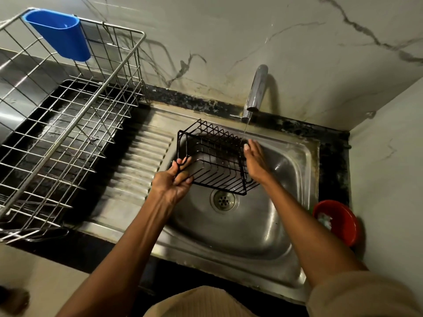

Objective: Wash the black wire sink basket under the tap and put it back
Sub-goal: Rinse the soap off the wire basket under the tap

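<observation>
The black wire sink basket (212, 156) hangs tilted over the steel sink (295, 161), above the drain. My left hand (174, 179) grips its near left corner wire with curled fingers. My right hand (255, 161) lies with straight fingers against the basket's right side, fingertips at the top right rim. A thin stream of water falls from the chrome tap (256, 90) onto the basket's right rim, beside my right fingertips.
A large steel wire dish rack (68, 124) stands on the counter at left, with a blue plastic cup holder (61, 35) hung on its back rim. A ribbed drainboard (142, 161) lies between rack and sink. A red bowl (336, 221) sits at the sink's right edge.
</observation>
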Action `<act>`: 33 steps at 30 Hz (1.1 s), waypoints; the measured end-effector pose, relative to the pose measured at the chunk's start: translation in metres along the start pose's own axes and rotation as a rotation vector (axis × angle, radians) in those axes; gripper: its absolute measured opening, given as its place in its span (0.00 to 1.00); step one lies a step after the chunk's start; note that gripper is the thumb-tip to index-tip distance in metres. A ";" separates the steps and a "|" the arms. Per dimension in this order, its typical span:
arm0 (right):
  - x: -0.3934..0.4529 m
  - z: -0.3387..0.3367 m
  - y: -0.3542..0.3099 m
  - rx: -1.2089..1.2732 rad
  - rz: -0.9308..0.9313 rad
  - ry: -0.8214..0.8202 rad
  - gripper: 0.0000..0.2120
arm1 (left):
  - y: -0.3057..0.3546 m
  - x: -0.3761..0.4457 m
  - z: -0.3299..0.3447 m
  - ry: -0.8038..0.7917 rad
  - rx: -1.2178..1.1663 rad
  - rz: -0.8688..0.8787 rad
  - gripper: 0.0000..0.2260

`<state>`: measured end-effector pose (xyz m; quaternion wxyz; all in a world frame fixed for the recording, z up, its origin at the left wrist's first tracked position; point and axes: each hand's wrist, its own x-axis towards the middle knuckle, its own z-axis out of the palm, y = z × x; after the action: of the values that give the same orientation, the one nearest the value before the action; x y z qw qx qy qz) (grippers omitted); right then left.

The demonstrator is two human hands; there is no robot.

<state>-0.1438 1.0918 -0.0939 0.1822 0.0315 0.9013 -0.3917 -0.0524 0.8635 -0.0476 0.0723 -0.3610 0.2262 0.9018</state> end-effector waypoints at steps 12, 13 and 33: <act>0.006 -0.020 -0.045 0.478 0.433 0.061 0.30 | -0.008 0.009 -0.071 -0.173 -0.185 0.000 0.25; 0.004 -0.021 -0.050 0.444 0.410 0.078 0.29 | -0.011 0.010 -0.074 -0.168 -0.198 -0.006 0.27; 0.001 -0.064 -0.100 0.490 -0.063 -0.092 0.17 | -0.009 0.032 -0.042 0.219 0.181 -0.139 0.27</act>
<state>-0.1841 1.0685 0.0159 0.1977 0.0287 0.7708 -0.6050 -0.0472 0.8514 -0.0992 0.1417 -0.4640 0.2874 0.8258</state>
